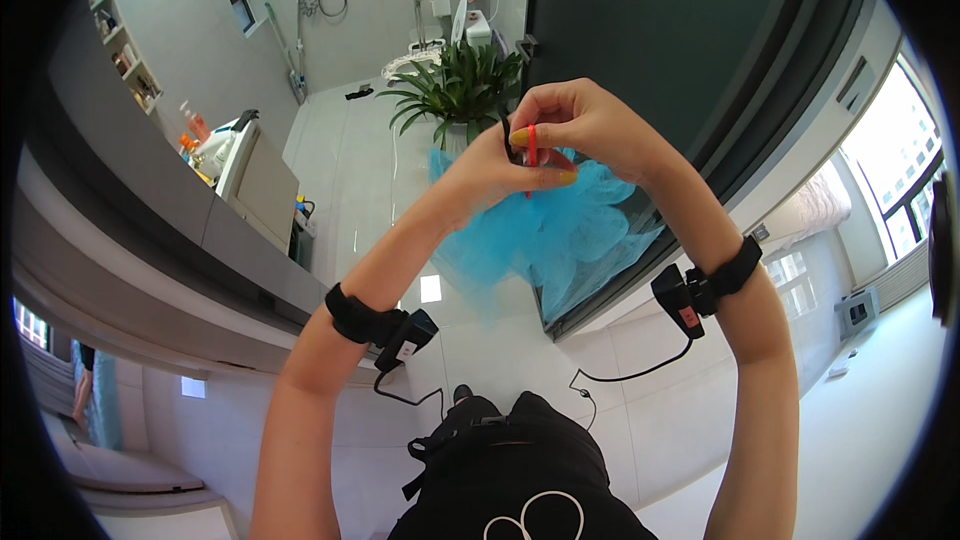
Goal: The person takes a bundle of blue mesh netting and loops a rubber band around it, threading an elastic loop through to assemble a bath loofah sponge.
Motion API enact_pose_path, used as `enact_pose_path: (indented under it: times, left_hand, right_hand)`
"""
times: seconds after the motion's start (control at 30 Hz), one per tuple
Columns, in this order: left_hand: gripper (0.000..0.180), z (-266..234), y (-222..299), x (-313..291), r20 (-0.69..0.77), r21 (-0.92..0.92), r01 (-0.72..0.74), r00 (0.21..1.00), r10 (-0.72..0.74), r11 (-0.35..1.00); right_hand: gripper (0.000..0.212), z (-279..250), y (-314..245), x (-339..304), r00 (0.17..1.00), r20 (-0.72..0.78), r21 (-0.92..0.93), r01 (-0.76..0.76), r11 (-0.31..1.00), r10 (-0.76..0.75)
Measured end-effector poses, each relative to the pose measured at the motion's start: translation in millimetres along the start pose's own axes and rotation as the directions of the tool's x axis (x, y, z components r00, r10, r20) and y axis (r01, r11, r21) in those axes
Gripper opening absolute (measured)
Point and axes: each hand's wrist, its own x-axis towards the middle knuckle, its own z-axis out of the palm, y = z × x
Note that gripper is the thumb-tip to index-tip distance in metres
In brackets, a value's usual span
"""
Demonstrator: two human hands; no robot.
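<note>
Both my hands are raised in front of me at a bunch of sheer, light blue mesh fabric (pixel 545 230), which hangs below them in loose folds. My left hand (pixel 490 168) is closed around its gathered top, the thumb lying across the front. A narrow red band (pixel 531 136) stands upright at the gather. My right hand (pixel 580 125) pinches this band between thumb and bent fingers. A black loop (pixel 507 138) lies against the left hand beside the band; its far side is hidden. Some fingers of both hands are covered by the hands themselves.
A leafy green plant (pixel 460 85) stands beyond my hands on the bathroom floor. The dark door (pixel 640 30) is at the right, a cabinet (pixel 258 185) with bottles at the left. Cabled black devices (pixel 405 337) are strapped to both forearms.
</note>
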Motion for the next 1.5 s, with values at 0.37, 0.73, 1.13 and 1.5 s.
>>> enact_pose_path:
  times: [0.37,0.73,1.13,1.5]
  left_hand:
    - [0.020,8,-43,1,-0.112,-0.046,0.131,0.984,-0.136,0.990]
    - [0.026,12,-79,5,-0.130,-0.003,0.210,0.969,-0.209,0.978]
    - [0.039,-35,-82,16,-0.297,-0.663,-0.018,0.924,-0.242,0.748]
    - [0.057,-5,-22,-58,-0.474,-0.292,-0.057,0.876,-0.092,0.955]
  right_hand:
    - [0.013,-14,7,4,0.987,-0.161,0.079,0.036,0.996,-0.023]
    - [0.013,-8,14,4,0.978,-0.184,0.019,0.103,0.994,-0.098]
    - [0.078,47,84,-22,0.926,-0.005,0.171,-0.370,0.913,0.377]
    - [0.009,67,90,-63,0.615,-0.502,-0.688,0.142,0.711,-0.608]
